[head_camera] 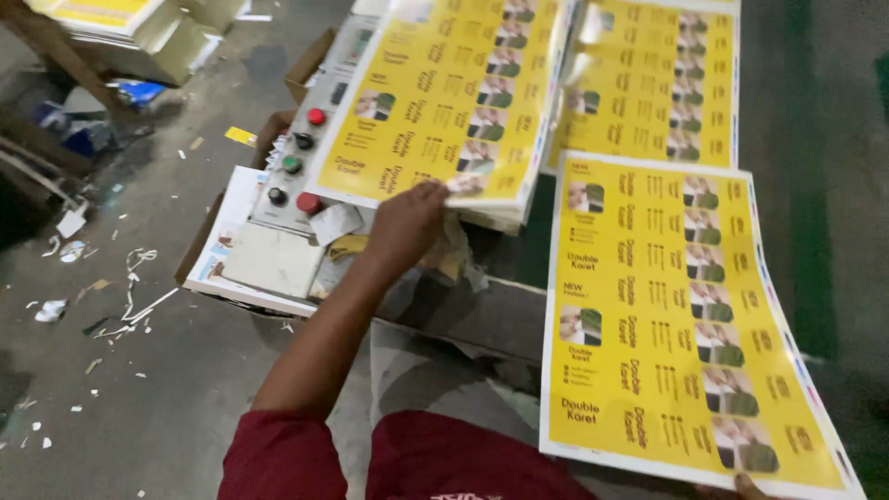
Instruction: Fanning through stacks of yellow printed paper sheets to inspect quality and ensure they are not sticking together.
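1. Loose printed sheet [681, 324], lower right of the frame: large, yellow, white-margined, with rows of small pictures and dark lettering. It hangs tilted in the air, held at its bottom edge by the right hand [745, 485], of which only fingertips show at the lower edge of the frame; the grip pinches the sheet's margin.
2. Handling, judged: one sheet is light, thin and limp, with a glossy, slippery face. It would bow under its own weight and crease at a hard pinch. Best taken at the white margin or a corner, with a second hand supporting the far edge.
3. Stack of like sheets [444, 93], upper centre, lying on the counter [482, 315]. The left hand [407, 218] rests on its near corner, fingers curled over the top sheet's edge; whether it lifts one sheet or only steadies the pile, I cannot tell. The pile as a whole would be heavy and dense.
4. Second sheet stack [657, 74], upper right, same yellow print, flat.
5. Control panel [296, 167], left of the stack: grey, with red, green and black round buttons.
6. Further yellow-topped pile [102, 18], upper left corner.
7. Floor [139, 370], left: grey, strewn with paper scraps.
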